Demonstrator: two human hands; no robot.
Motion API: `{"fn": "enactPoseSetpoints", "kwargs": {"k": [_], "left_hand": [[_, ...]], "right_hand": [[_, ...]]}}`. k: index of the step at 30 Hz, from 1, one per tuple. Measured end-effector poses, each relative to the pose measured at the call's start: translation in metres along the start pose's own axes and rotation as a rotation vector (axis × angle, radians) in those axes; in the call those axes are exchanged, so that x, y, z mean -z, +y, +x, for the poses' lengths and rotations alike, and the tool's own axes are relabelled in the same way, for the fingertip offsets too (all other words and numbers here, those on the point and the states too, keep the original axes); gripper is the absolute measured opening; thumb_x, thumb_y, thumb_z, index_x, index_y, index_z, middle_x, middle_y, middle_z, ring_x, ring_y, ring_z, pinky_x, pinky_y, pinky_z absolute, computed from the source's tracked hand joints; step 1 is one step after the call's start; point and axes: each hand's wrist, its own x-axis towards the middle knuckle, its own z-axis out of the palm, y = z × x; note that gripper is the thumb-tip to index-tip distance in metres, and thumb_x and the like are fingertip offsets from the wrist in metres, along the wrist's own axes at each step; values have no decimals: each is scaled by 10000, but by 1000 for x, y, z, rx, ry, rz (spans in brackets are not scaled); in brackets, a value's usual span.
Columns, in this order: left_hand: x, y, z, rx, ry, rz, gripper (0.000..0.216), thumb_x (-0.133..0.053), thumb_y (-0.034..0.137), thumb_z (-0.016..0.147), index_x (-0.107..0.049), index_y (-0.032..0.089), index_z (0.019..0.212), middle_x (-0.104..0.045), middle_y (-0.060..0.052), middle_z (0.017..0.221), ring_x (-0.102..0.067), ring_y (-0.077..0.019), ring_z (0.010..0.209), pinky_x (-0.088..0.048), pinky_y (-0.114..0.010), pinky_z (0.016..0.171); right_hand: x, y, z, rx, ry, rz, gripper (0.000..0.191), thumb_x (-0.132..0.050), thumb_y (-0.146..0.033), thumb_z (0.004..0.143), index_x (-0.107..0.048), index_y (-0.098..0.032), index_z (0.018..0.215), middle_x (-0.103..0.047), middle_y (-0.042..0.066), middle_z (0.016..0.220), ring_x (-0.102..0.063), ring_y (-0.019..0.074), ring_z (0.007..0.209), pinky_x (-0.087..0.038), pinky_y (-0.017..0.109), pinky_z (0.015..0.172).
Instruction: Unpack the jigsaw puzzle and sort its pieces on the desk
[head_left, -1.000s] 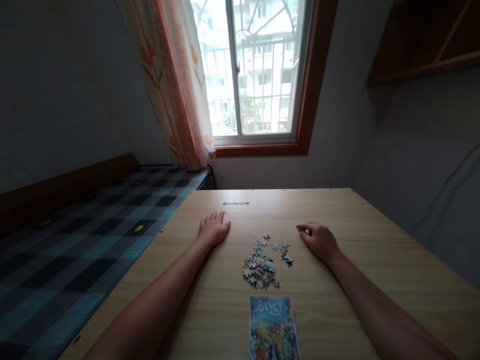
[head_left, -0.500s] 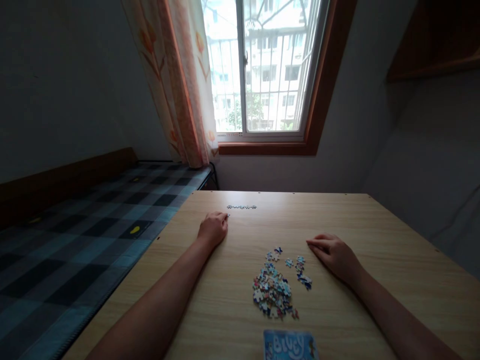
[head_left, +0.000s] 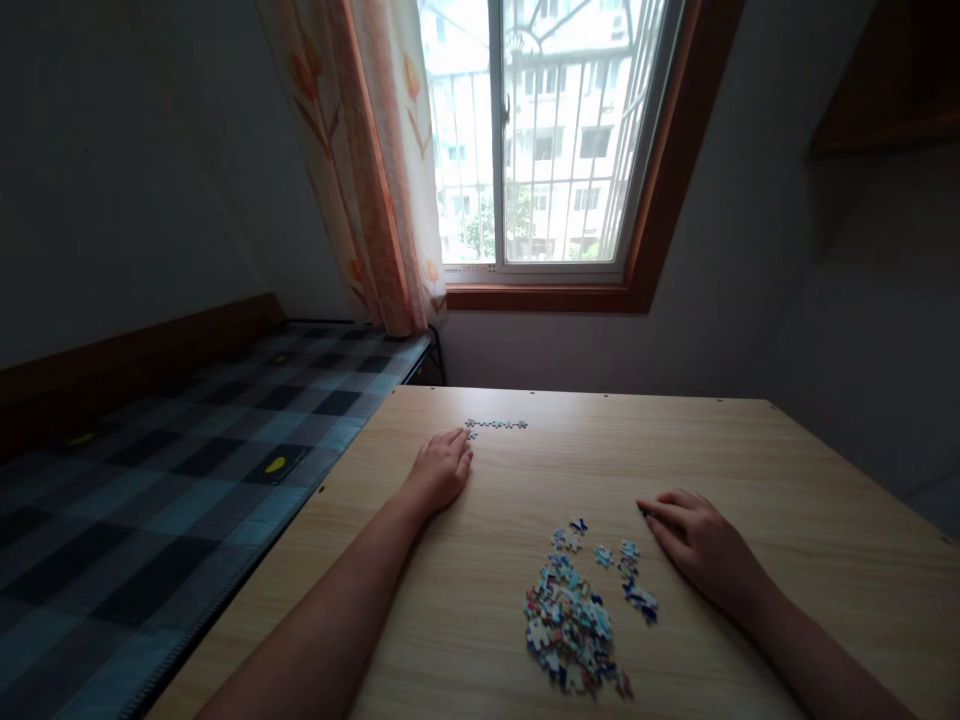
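I note one change at the left hand (head_left: 441, 470): a second ago it lay spread on the table (head_left: 750, 450); now its fingers are gathered, with the tips at a small loose puzzle piece (head_left: 472, 436). I cannot tell whether they pinch that piece or merely press on it. It sits just below the left end of the row of pieces (head_left: 510, 425) near the far edge, and appears slightly closer to the row; I judge this to be alignment work, with no join confirmed.

The right hand (head_left: 694, 540) has its thumb and forefinger nearly together; I find a dark speck at the tips but cannot tell whether anything is held. Near it lie several loose pieces (head_left: 630, 580), beside the main pile (head_left: 570, 630), which I record as unsorted. The camera view has also shifted.
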Motion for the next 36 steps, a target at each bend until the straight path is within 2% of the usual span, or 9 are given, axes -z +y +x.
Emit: {"fn": "enactPoseSetpoints", "kwargs": {"k": [4,9,14,21,36], "left_hand": [[-3,12,-1,49,77,9,497,-361,347,978,-521,131,1396,-547,-130,1411,-453,-255,1298,-327,-378,1115],[-5,23,-4,61,20,71,505,-378,422,968,-531,184,1386,-529,-117,1436,-440,-289,1302,-296,-447,1121],[-4,21,-3,91,-20,54,568,-380,491,952,-494,192,1421,-484,-117,1485,-406,-297,1348,-256,-461,1144],[-8,15,-1,115,-8,68,605,-374,506,947,-491,153,1423,-487,-139,1478,-407,-301,1348,-275,-435,1139],[-7,15,-1,82,5,49,626,-404,554,925,-506,174,1411,-502,-122,1469,-420,-302,1338,-289,-422,1128]], "right_hand": [[-2,3,-1,-23,33,26,322,-515,-365,915,-724,-231,1121,-697,103,1055,-605,278,1013,-493,426,906],[-2,2,-1,-27,39,27,277,-519,-355,908,-734,-241,1039,-701,105,1035,-610,280,995,-492,441,903],[-1,0,0,-14,19,30,280,-511,-343,911,-749,-244,1019,-698,101,1019,-609,277,988,-495,432,896],[0,0,0,-13,16,18,280,-517,-351,914,-756,-247,1015,-697,92,1010,-616,269,983,-500,412,893],[0,1,0,-8,11,12,308,-485,-348,921,-763,-248,1012,-695,97,1010,-614,277,979,-491,419,887]]}}
